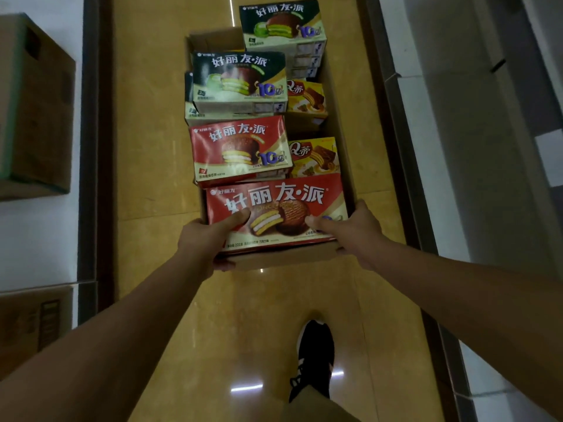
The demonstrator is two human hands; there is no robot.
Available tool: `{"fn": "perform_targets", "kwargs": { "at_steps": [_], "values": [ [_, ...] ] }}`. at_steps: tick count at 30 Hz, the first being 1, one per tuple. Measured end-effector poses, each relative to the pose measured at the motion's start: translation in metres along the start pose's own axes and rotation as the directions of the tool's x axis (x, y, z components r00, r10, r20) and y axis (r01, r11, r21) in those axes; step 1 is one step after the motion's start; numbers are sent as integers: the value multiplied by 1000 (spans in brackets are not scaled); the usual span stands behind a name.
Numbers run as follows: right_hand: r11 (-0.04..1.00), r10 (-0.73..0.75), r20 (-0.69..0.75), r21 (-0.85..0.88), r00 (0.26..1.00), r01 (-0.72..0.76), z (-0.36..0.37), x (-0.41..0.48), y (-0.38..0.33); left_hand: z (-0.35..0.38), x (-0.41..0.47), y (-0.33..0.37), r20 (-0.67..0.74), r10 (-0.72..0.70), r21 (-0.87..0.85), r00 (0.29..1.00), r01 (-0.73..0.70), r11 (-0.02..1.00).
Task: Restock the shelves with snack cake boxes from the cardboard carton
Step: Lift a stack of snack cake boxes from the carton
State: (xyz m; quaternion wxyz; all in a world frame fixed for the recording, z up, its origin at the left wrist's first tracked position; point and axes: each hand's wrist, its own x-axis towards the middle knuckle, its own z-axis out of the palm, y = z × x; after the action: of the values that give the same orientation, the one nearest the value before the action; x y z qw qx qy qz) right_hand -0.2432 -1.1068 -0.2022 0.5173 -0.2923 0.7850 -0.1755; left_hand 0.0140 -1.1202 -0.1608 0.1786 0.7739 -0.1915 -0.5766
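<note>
An open cardboard carton (283, 258) is held above the tan tiled floor, packed with snack cake boxes. Nearest me lies a large red box (274, 205); behind it a smaller red box (240, 147), two green boxes (240, 80) (281, 22), and two yellow boxes (315, 156) (306, 97). My left hand (207, 239) grips the carton's near left corner, thumb lying on the large red box. My right hand (353, 231) grips the near right corner, thumb on the same box.
White shelving runs along both sides of the narrow aisle. Brown cardboard boxes (33, 102) sit on the left shelves, another one lower (30, 324). A white shelf edge (426, 117) borders the right. My black shoe (313, 357) stands on the glossy floor below the carton.
</note>
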Motion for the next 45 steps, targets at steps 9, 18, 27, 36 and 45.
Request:
{"fn": "perform_targets", "kwargs": {
  "at_steps": [9,18,27,36,45],
  "values": [
    [999,-15,36,-35,999,16,-7,65,-80,11,44,85,-34,-15,-19,999,14,1000],
    [999,-19,7,-47,1000,19,-5,119,-148,14,87,158,-28,-4,-21,1000,4,1000],
    [1000,-7,-14,-19,1000,6,2,181,-223,8,145,241,-28,-13,-8,1000,13,1000],
    [999,33,-22,-24,999,-34,7,246,-308,4,209,338,-20,-37,-15,999,36,999],
    [999,35,-41,-1,999,-35,10,308,-381,7,261,425,-19,-29,-6,999,29,1000]
  ]
}}
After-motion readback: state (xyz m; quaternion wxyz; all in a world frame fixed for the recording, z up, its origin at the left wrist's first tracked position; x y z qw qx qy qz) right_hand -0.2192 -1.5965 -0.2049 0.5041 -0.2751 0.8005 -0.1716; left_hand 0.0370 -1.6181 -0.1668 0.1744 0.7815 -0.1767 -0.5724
